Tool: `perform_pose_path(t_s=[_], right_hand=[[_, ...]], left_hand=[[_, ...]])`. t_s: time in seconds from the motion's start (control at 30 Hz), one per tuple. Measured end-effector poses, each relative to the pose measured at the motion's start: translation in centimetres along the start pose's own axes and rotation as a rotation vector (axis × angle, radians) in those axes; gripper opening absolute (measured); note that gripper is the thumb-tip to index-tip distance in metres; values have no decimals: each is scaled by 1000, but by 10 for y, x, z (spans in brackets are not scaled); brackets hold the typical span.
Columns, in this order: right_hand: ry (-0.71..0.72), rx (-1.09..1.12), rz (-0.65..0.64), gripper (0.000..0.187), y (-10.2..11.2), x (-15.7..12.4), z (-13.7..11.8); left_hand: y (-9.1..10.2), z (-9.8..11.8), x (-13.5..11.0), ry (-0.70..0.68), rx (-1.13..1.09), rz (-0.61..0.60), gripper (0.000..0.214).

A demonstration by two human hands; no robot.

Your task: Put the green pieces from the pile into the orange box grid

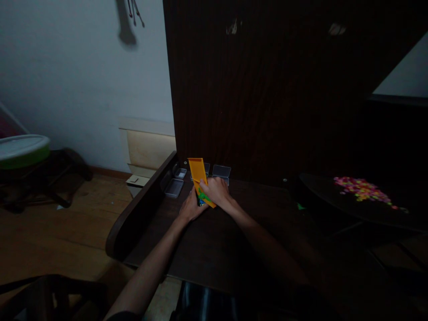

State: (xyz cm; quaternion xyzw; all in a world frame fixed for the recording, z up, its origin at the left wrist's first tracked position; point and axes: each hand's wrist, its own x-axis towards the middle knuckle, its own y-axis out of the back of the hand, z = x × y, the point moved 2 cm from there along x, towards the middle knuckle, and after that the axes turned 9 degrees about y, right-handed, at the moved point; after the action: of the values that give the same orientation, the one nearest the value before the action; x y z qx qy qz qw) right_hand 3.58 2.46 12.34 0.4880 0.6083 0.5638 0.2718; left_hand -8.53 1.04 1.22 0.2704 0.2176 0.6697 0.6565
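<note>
Over the dark wooden table, a long orange box with a raised flap is tilted between my hands. Green and blue shapes show at its lower part; whether they are printed or loose pieces is hard to tell. My left hand is closed around the lower left side of the box. From the right, my right hand closes over its middle, thumb against the orange surface and most fingertips hidden. Just beyond my hands stand small clear plastic cases with lids up, one case at the right and another case at the left.
A raised side board edges the table on the left, and a tall dark panel rises behind it. At the right, pink and yellow small pieces lie heaped on a dark surface. A green tub stands far left.
</note>
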Motion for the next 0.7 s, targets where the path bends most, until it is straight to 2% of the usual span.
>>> perform_pose_path(t_s=[0.43, 0.7], right_hand=[[29, 14, -15, 44, 7, -1, -17], [57, -43, -3, 44, 4, -1, -17]], left_hand=[[-2, 0, 0, -24, -1, 44, 73], [-1, 2, 1, -44, 2, 51, 69]])
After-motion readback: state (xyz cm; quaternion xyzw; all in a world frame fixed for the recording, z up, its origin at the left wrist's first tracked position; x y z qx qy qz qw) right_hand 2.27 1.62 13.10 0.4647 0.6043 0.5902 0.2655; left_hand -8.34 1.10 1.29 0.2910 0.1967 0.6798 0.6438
